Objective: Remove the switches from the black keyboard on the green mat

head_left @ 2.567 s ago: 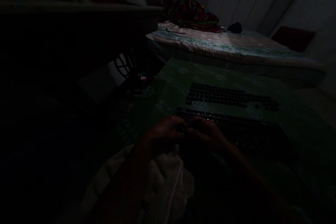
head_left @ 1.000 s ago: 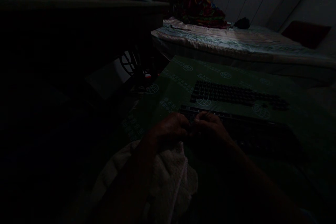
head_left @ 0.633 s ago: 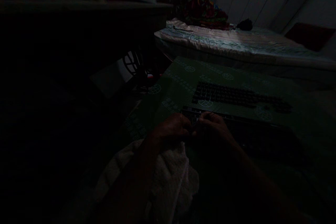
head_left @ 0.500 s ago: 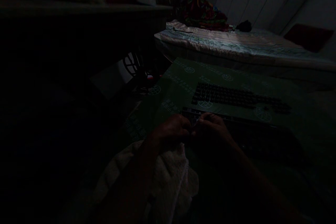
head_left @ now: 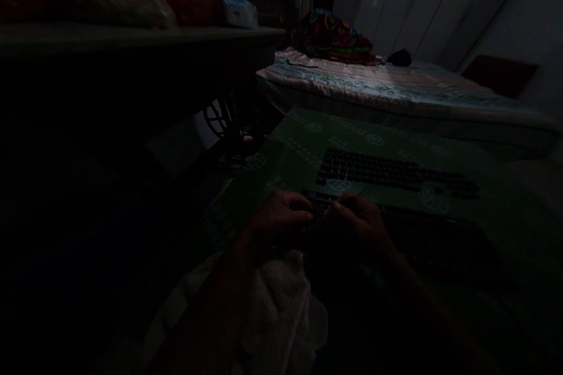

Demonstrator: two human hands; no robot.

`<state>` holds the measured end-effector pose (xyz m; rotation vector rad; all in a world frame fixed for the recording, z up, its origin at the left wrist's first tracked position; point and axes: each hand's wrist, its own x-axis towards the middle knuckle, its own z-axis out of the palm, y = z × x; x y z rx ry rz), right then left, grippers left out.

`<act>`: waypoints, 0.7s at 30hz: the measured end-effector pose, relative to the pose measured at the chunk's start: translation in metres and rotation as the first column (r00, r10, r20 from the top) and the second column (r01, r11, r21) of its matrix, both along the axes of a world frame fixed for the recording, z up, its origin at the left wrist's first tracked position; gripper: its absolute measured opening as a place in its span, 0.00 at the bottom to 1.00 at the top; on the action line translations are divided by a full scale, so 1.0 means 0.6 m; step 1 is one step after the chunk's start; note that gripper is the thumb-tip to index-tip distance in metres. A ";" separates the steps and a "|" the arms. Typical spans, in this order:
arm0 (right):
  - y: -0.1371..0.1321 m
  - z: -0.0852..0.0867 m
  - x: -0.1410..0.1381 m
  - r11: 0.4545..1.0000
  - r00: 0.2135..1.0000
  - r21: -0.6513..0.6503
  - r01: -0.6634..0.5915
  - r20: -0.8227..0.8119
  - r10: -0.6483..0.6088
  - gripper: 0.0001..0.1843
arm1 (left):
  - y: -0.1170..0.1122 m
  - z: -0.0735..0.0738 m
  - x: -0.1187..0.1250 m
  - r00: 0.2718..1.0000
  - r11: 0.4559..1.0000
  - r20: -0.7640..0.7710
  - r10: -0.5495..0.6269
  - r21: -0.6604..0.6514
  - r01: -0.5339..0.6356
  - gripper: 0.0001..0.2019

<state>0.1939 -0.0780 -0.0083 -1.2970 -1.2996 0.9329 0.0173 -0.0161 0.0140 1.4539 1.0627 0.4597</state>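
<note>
The scene is very dark. My left hand (head_left: 281,220) and my right hand (head_left: 358,222) meet, fingers curled, at the near left end of a dark keyboard frame (head_left: 396,217) on a green printed sheet (head_left: 299,146). Both are pinched around something small that I cannot make out. A thin tool seems to stick up from my right fingers. Rows of loose black keycaps (head_left: 387,170) lie on the sheet just beyond. A pale towel (head_left: 277,316) lies under my left forearm.
A low mattress (head_left: 396,88) with a striped cover runs across the back, a bundle of bright cloth (head_left: 334,38) on its far end. A dark shelf (head_left: 132,35) holding bags stands on the left. A small wire-framed object (head_left: 217,120) sits beside the sheet.
My hands stay together at the keyboard's left end with only slight finger shifts. The view has tilted a little, so everything sits lower in the picture.
</note>
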 end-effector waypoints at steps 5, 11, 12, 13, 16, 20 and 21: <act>0.001 0.006 0.002 0.972 0.869 0.236 -0.001 0.481 -0.116 0.09 | 0.006 -0.007 -0.002 0.991 0.997 0.131 0.019 -0.079 -0.009 0.15; 0.006 -0.001 -0.012 0.947 0.856 0.264 -0.184 0.516 0.023 0.13 | 0.013 -0.020 -0.003 0.970 0.997 0.243 -0.017 -0.068 0.035 0.17; 0.007 -0.002 -0.014 0.943 0.857 0.257 -0.211 0.513 0.052 0.14 | 0.014 -0.022 -0.003 0.965 0.998 0.260 -0.019 -0.056 0.035 0.17; 0.009 -0.001 -0.015 0.939 0.855 0.253 -0.235 0.513 0.076 0.16 | 0.016 -0.023 -0.004 0.962 0.999 0.274 -0.021 -0.042 0.034 0.17; 0.017 0.001 -0.017 0.930 0.843 0.245 -0.273 0.528 0.108 0.16 | 0.020 -0.025 -0.005 0.958 0.999 0.286 -0.029 -0.007 0.032 0.18; 0.031 0.004 -0.015 0.925 0.823 0.209 -0.317 0.546 0.159 0.12 | 0.022 -0.022 -0.008 0.965 0.999 0.258 -0.033 0.020 0.029 0.21; 0.033 0.003 -0.014 0.925 0.816 0.193 -0.327 0.551 0.173 0.11 | 0.022 -0.021 -0.008 0.967 0.999 0.254 -0.033 0.027 0.027 0.22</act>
